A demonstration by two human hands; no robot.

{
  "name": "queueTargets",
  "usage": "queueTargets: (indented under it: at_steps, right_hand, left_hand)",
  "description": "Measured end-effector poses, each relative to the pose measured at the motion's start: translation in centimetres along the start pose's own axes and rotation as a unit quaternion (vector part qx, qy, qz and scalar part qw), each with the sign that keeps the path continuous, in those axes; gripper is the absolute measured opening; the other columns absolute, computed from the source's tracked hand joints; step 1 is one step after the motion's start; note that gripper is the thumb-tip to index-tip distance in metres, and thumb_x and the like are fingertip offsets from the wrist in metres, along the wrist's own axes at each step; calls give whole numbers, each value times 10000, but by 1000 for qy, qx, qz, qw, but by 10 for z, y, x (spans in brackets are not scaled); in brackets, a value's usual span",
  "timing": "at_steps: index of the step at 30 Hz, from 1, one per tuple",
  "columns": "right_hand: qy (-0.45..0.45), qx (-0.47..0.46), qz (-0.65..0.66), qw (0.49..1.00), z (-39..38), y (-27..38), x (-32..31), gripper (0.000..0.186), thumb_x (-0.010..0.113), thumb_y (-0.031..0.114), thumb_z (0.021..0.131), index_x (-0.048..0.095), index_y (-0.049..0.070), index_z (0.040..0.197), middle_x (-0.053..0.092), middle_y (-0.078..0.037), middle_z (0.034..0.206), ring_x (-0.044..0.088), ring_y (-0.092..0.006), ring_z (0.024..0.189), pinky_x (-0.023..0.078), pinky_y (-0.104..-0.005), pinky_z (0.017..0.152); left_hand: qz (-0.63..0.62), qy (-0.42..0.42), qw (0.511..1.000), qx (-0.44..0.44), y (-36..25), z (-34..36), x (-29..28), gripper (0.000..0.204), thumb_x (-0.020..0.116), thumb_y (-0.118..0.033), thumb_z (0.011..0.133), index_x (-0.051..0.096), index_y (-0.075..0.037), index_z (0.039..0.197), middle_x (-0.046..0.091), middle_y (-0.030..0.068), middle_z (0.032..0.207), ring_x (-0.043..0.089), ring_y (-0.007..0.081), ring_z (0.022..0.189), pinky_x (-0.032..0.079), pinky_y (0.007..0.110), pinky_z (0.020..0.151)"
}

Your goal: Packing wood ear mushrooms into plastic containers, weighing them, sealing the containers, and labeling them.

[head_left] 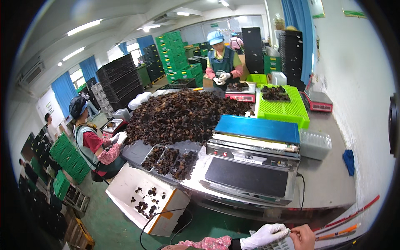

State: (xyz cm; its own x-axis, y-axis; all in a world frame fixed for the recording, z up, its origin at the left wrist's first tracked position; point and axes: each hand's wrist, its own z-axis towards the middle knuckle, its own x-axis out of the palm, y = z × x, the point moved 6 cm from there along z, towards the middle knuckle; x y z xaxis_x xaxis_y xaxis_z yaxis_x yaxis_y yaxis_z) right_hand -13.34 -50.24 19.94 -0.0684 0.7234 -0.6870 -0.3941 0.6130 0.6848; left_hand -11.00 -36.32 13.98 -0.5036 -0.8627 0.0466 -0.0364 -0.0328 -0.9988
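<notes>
At the lower edge, my left hand (266,236) wears a white glove, with a pink floral sleeve behind its wrist. Its fingers are closed in a pinch. My bare right hand (303,237) meets it fingertip to fingertip, also closed. Whatever is between the fingertips is too small to make out. Just beneath both hands shows part of a pale sheet with rows of small grey patches (284,245), like a label sheet; the rest is cut off. Beyond my hands stands a wrapping machine (246,177) with a blue top and a dark flat plate.
A big heap of dark wood-ear fungus (179,114) covers the table; filled trays (168,161) line its near side. Below stands a white foam box (125,187) with scraps. Two gloved co-workers (225,66) (98,141) stand and sit around. Clear trays (315,144) and a green crate (283,107) sit right.
</notes>
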Motion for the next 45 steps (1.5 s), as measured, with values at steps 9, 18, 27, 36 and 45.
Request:
queueTargets:
  at_steps: [9,18,27,36,45]
  right_hand:
    - [23,7,-1,1000,2,-9,6,90,598,51,879,584,-13,940,557,-141,841,582,-257,710,465,-306,626]
    - [1,21,8,1000,-1,-2,1,88,598,50,874,581,-14,932,551,-136,827,559,-240,685,453,-316,623]
    - [-9,-15,1,1000,-1,3,2,87,588,44,870,584,-14,935,555,-141,820,561,-266,688,448,-331,616]
    - [2,-64,-41,997,0,9,2,59,570,11,857,575,-12,911,553,-165,825,564,-327,725,452,-365,635]
    - [-11,-56,-71,996,1,10,-2,41,537,10,871,556,-7,903,542,-169,830,555,-349,742,447,-387,653]
  left_hand:
    - [51,4,998,-29,-15,-4,-5,248,595,-278,905,629,-32,890,611,96,759,584,160,705,466,327,655]
    - [91,-40,992,77,-3,-6,3,234,585,-252,908,621,-22,900,611,101,766,589,175,709,467,331,652]
    - [88,-47,992,80,-5,-10,3,231,582,-254,910,615,-26,893,595,90,757,565,156,699,457,319,642]
    - [75,-43,995,49,-1,-11,4,248,601,-276,904,617,-30,881,589,69,751,546,129,698,448,303,638]
    - [70,5,996,46,-11,-14,6,226,635,-265,887,644,-40,909,629,76,780,584,131,724,475,292,675]
